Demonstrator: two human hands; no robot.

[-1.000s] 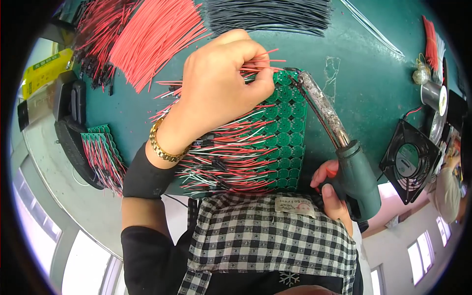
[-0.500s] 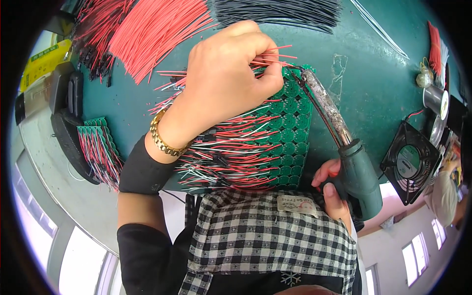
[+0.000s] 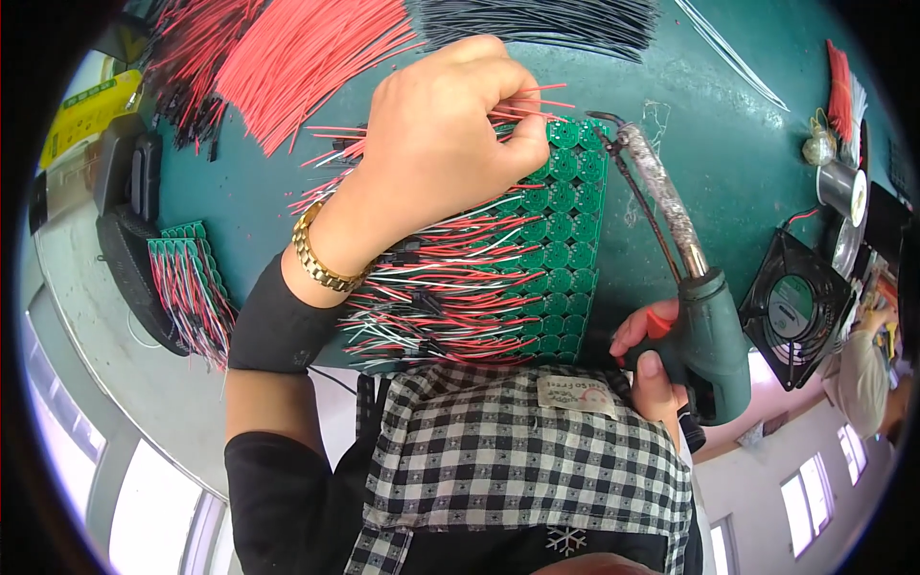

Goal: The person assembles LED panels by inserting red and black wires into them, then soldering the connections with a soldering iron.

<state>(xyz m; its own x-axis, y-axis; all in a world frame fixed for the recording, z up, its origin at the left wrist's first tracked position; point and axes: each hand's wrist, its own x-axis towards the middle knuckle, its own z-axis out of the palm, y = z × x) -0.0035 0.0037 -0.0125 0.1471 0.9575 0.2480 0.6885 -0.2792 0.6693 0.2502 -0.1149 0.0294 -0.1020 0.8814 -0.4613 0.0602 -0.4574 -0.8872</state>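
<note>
My left hand (image 3: 450, 134) is closed in a pinch around several red wires (image 3: 532, 103), above the top end of a green circuit board panel (image 3: 565, 225). The panel is made of round boards in rows, and many red and white wires (image 3: 460, 278) lie across its left part. In my right hand (image 3: 656, 369) is a green gun-style soldering iron (image 3: 714, 335), held by its handle. Its bent dark tip (image 3: 606, 117) points up and left, just off the panel's upper right corner. A thin feed tube runs along the iron's shaft. My palm hides part of the upper wires.
Bundles of red wires (image 3: 311, 62) and black wires (image 3: 546, 21) lie along the far side. A black fan (image 3: 797, 302) and a solder wire spool (image 3: 843, 192) stand at right. Another wired board panel (image 3: 192, 287) sits at left, beside a dark padded object (image 3: 134, 268).
The soldering iron has moved right and its tip has come away from the pinched wires and the board. My left hand stays nearly in place, still pinching the red wires.
</note>
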